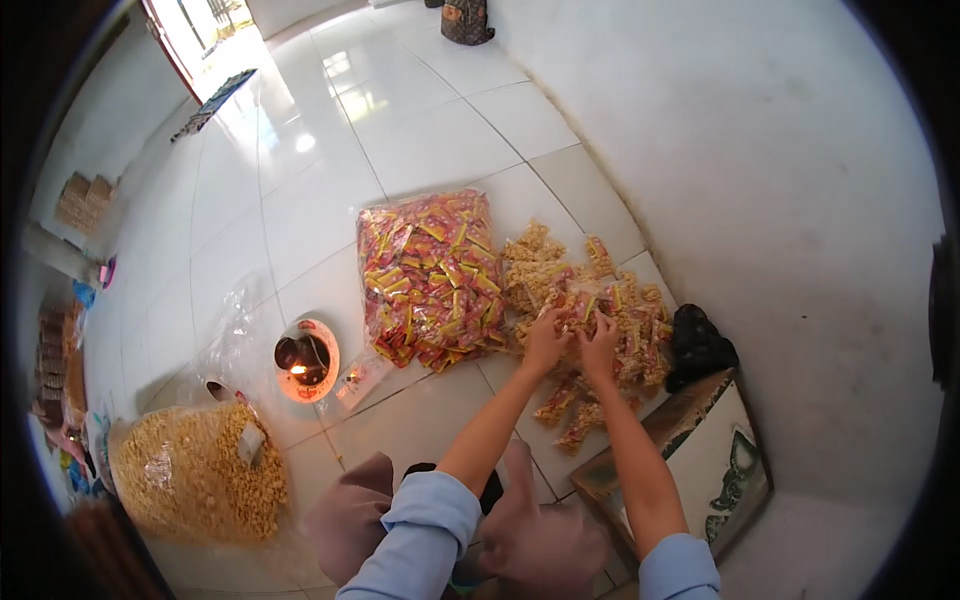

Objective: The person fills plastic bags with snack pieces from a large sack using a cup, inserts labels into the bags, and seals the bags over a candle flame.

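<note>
My left hand (547, 340) and my right hand (598, 345) are close together over a pile of small snack packets (640, 330) on the floor. The packets are clear plastic with puffed yellow snack inside, and some show red and yellow labels. Bent fingers on both hands pinch at what looks like one snack packet (580, 303), partly hidden by the fingertips. Just left of the hands lies a big clear bag (430, 280) full of small red and yellow sachets.
An orange-rimmed plate (327, 375) holds something dark with a small flame. A large clear bag of loose yellow snack (190, 475) lies at lower left. A black plastic bag (700, 348) and a green-patterned box (690, 470) sit by the wall (760, 200) at right.
</note>
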Tool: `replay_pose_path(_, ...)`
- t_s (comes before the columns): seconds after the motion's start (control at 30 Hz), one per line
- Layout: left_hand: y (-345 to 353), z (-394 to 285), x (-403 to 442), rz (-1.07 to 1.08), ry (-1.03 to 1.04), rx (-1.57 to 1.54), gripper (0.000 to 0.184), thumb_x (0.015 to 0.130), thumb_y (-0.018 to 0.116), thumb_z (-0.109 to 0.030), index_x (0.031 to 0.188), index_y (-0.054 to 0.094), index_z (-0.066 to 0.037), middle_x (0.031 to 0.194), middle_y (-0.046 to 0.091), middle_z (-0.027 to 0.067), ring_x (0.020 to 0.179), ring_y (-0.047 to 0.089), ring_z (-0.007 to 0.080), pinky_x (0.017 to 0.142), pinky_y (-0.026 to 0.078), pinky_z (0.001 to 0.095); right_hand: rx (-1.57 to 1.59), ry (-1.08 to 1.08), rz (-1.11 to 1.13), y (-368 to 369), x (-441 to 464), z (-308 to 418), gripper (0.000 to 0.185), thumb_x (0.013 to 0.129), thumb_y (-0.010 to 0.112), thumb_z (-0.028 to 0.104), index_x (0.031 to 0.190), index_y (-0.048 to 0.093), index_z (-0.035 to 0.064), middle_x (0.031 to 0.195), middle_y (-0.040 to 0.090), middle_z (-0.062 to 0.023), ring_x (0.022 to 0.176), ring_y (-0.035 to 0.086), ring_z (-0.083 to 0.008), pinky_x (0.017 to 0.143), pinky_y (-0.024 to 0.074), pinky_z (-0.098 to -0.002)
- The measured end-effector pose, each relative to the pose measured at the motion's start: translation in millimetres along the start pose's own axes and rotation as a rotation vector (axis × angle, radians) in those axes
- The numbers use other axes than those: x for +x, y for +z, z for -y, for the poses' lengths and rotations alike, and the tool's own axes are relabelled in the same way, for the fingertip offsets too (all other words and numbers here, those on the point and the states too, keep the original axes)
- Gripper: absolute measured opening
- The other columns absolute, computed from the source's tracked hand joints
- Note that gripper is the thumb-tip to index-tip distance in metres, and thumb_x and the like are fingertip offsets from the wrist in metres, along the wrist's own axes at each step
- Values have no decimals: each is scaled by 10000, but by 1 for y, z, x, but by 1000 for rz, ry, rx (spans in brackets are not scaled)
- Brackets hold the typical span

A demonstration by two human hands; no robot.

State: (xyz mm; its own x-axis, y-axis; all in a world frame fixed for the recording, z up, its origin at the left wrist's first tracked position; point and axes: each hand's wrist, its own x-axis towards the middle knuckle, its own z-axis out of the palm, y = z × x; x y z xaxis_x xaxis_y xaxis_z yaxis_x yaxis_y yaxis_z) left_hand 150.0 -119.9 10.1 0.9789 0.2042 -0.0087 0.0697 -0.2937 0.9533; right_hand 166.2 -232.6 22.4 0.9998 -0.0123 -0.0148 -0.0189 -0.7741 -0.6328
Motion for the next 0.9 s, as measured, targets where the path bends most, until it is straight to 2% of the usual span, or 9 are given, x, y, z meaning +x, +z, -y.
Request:
replay_pose_path(0.2,-56,-10,-13,-80,176,174,268,750,618,-81,1002,538,-39,815,599,107,685,591,199,648,470,297,60,-138,-198,-7,-35,44,314,809,550,114,1097,477,12,1051,380,-143,1009,371,-289,845,346,-397)
replay_pose_path(0.27,-103,-4,-27,338,221,166,191,773,592,-112,945,553,-38,750,596,104,676,592,195,620,461,309,115,-205,-179,10,-61,56,263,813,532,100,1061,499,16,1013,394,-139,971,391,-280,825,352,-388)
replay_pose_path(0.37,-170,-1,-72,507,22,302,142,796,559,-171,881,562,-57,678,594,87,668,592,204,596,453,334,270,-339,112,45,-102,71,143,810,514,69,937,549,15,920,435,-126,863,451,-260,773,389,-351)
replay_pose_path(0.47,-225,15,-126,451,4,529,151,807,536,-216,862,564,-78,657,598,76,640,590,220,586,445,354,385,-412,368,81,-138,92,84,804,517,56,845,571,8,839,457,-112,723,496,-239,679,421,-318)
replay_pose_path(0.57,-267,41,-189,305,-50,604,135,787,557,-212,825,576,-83,718,611,115,705,590,283,631,449,398,403,-486,526,117,-163,112,69,790,530,45,828,582,21,827,468,-110,654,513,-230,618,432,-313)
replay_pose_path(0.73,-312,64,-276,63,-443,383,111,786,564,-178,832,593,-81,750,609,125,708,594,243,619,462,369,389,-619,594,154,-188,162,80,776,535,40,832,592,31,859,477,-119,667,534,-238,621,445,-320)
replay_pose_path(0.8,-319,89,-296,-292,-449,357,113,781,561,-125,863,599,-57,764,612,124,707,598,225,636,473,347,367,-631,641,170,-192,178,85,767,539,38,836,589,35,871,476,-119,713,530,-250,654,445,-328)
replay_pose_path(0.87,-326,113,-303,-447,-443,340,122,779,557,-95,881,597,-44,764,613,125,709,599,229,649,477,339,331,-637,679,190,-189,190,93,758,543,35,840,587,40,883,475,-119,759,527,-262,688,444,-335)
replay_pose_path(0.9,-327,123,-304,-598,-432,329,135,776,552,-65,899,596,-30,765,614,126,711,601,233,661,480,330,294,-772,643,201,-188,195,112,742,559,32,851,580,42,901,472,-120,817,508,-277,734,430,-350)
